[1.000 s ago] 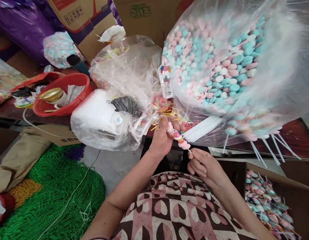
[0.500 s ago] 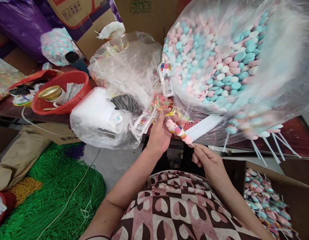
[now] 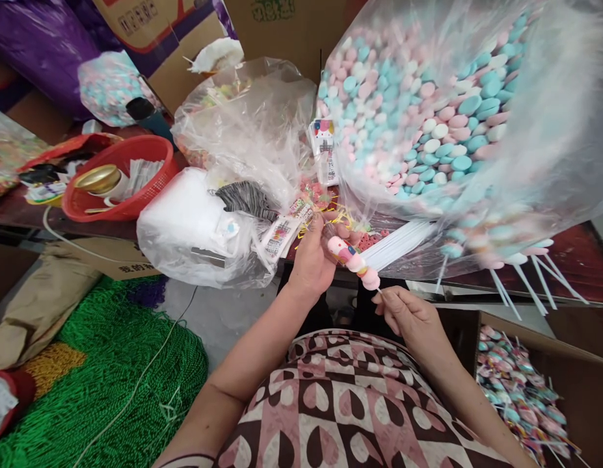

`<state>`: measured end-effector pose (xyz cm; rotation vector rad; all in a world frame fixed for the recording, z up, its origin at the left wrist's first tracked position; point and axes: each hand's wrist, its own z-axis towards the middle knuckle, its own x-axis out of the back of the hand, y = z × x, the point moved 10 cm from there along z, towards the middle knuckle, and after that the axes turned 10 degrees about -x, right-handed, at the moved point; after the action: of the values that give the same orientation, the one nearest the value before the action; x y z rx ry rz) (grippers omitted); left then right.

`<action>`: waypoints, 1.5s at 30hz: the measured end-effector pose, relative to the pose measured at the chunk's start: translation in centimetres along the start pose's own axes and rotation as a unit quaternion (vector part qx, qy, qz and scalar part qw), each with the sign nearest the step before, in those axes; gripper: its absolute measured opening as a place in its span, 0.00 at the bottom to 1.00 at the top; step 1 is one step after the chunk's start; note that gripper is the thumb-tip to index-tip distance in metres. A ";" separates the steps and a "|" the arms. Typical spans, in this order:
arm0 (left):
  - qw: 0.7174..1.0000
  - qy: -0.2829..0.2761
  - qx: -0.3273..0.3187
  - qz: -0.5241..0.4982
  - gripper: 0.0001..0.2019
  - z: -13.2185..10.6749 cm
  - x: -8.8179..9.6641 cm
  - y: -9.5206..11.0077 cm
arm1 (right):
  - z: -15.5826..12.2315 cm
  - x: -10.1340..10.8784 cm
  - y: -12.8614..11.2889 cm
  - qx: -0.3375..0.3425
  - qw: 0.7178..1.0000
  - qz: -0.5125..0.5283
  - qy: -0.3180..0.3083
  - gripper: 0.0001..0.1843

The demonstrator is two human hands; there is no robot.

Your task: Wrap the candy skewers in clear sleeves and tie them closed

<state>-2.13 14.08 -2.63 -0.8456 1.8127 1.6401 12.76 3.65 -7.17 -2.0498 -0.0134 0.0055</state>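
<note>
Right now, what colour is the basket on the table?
Red, seen in the head view: the basket.

Dark red table point(image 3: 581, 263), cardboard boxes point(image 3: 159, 39) behind, grey floor point(image 3: 223, 318).

Your two forearms come into view bare, with no sleeves reaching the wrists, no watch, rings or gloves on your left hand point(image 3: 313, 257) or right hand point(image 3: 408, 318). Across your lap lies a garment point(image 3: 340, 403) in a checked print: dark brown, dusty pink and cream squares, each carrying a heart in a contrasting one of those shades. A thin dark band shows at your left elbow.
</note>
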 end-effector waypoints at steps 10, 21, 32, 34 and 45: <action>0.999 -0.007 -0.002 0.040 0.14 -0.6 -0.8 -0.5 | 0.3 -3.2 0.8 -0.100 0.970 0.178 -0.130 0.15; 0.998 -0.039 0.011 0.047 0.15 -1.8 -1.6 -1.7 | -0.6 0.9 -1.2 0.074 0.990 -0.051 0.104 0.15; 0.996 -0.051 0.036 0.069 0.16 -2.6 -2.1 -2.9 | -0.4 -0.6 -2.4 0.081 0.995 -0.040 0.052 0.18; 0.997 -0.049 0.020 0.061 0.15 -2.3 -2.2 -2.4 | -0.6 0.1 -2.6 0.101 0.990 -0.060 0.075 0.16; 0.992 -0.110 0.045 0.036 0.22 -2.5 -2.7 -0.4 | 0.1 0.3 -0.2 0.030 0.997 0.066 0.041 0.17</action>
<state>-0.05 11.83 -0.56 -0.5430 1.7655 1.6144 13.09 3.79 -7.06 -1.9869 0.1711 0.0043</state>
